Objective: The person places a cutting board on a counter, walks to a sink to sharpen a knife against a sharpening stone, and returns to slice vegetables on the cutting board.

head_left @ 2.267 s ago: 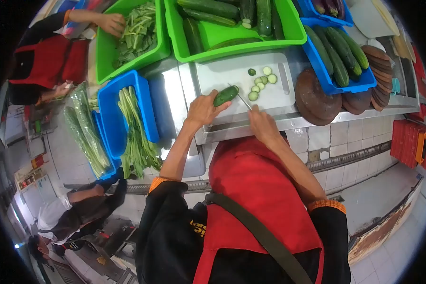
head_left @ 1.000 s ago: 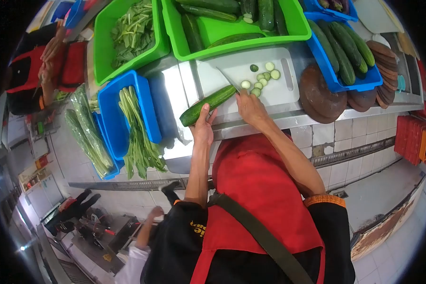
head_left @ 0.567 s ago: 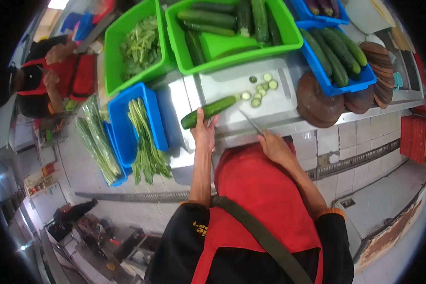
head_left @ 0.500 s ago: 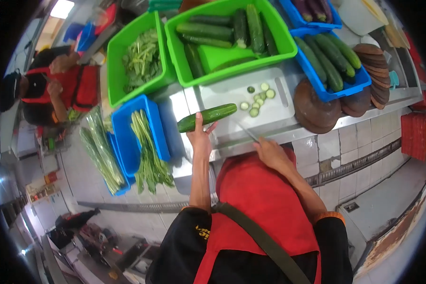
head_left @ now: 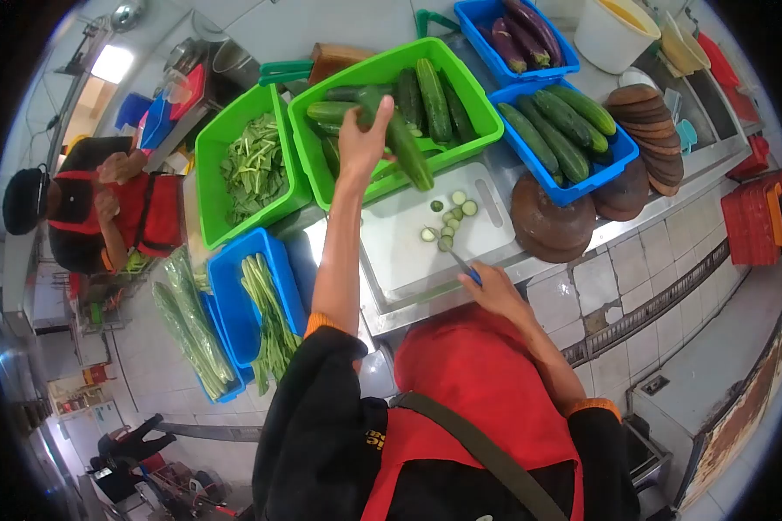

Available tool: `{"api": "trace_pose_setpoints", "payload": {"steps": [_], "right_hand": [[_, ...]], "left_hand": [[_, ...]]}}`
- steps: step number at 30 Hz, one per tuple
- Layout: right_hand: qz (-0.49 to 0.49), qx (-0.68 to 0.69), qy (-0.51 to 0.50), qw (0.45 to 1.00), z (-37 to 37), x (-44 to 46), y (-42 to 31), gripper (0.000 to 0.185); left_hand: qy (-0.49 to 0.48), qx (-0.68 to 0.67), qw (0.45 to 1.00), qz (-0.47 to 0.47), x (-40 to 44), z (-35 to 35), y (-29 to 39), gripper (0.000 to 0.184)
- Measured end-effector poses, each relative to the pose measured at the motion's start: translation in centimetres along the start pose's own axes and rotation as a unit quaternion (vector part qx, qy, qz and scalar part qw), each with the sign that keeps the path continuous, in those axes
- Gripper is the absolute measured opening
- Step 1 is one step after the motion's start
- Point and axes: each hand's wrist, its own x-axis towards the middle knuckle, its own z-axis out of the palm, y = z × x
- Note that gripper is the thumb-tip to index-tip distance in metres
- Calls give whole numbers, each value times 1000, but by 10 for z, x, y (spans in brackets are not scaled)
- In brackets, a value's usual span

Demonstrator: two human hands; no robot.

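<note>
Raised over the near side of a green tub, my left hand grips a cucumber that slants down to the right. More cucumbers lie in the tub. My right hand is closed round the blue handle of a knife, low over the front edge of the white cutting board. The knife's tip is near several round cucumber slices and a dark green end piece on the board.
Left are a green tub of cut greens and a blue tub of long greens. Right are a blue tub of cucumbers, eggplants and brown round slabs. A co-worker stands far left.
My left hand has lifted the cucumber up and away from the board to the green tub, tilting it. My right hand with the knife stays near the board's front edge. The view has shifted.
</note>
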Motion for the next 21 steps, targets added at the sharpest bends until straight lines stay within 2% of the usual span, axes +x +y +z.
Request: {"api": "trace_pose_setpoints", "payload": {"steps": [1, 3, 4, 5, 6, 8, 9, 11, 12, 13, 14, 15, 17, 19, 20, 21], "right_hand": [[5, 3, 4, 1000, 0, -1, 2, 37], [-12, 2, 14, 1000, 4, -8, 14, 37], [-26, 5, 23, 999, 5, -9, 20, 37], [-28, 5, 27, 999, 4, -9, 22, 37], [-17, -11, 19, 1000, 4, -11, 24, 38], [-4, -28, 7, 1000, 8, -12, 24, 38], [-18, -27, 0, 999, 12, -9, 21, 38], [-34, -27, -4, 999, 21, 2, 10, 38], [-55, -28, -18, 998, 26, 10, 4, 38], [-75, -29, -33, 996, 30, 15, 0, 37], [-72, -28, -34, 996, 32, 17, 0, 37], [-45, -35, -17, 998, 33, 20, 0, 37], [-16, -44, -5, 999, 29, 22, 0, 37], [14, -39, 60, 997, 13, 18, 8, 38], [14, -37, 54, 998, 4, 19, 9, 36], [17, -22, 45, 999, -6, 15, 9, 36]], "left_hand": [[3, -3, 1000, 2, 7, -2, -2, 67], [-77, -70, 993, -48, 20, -13, -5, 73], [-69, -10, 997, -42, 25, -21, -14, 59], [-68, 118, 991, 13, 43, -32, -42, 54], [-65, 244, 965, 64, 58, -43, -73, 48], [-68, 477, 876, 28, 58, -53, -106, 40], [-68, 476, 876, 28, 55, -57, -120, 40], [-106, 538, 827, 124, 39, -63, -128, 42], [-33, 448, 881, 146, 28, -59, -126, 31], [-36, 448, 881, 146, 8, -53, -109, 31], [80, 356, 908, 207, -16, -47, -90, 24], [194, 255, 910, 262, -38, -44, -81, 20], [225, 269, 908, 228, -85, -41, -107, 16], [169, 259, 922, 233, -115, -38, -147, 13], [127, 332, 918, 176, -125, -41, -164, 24], [122, 331, 920, 171, -128, -42, -181, 24]]}}
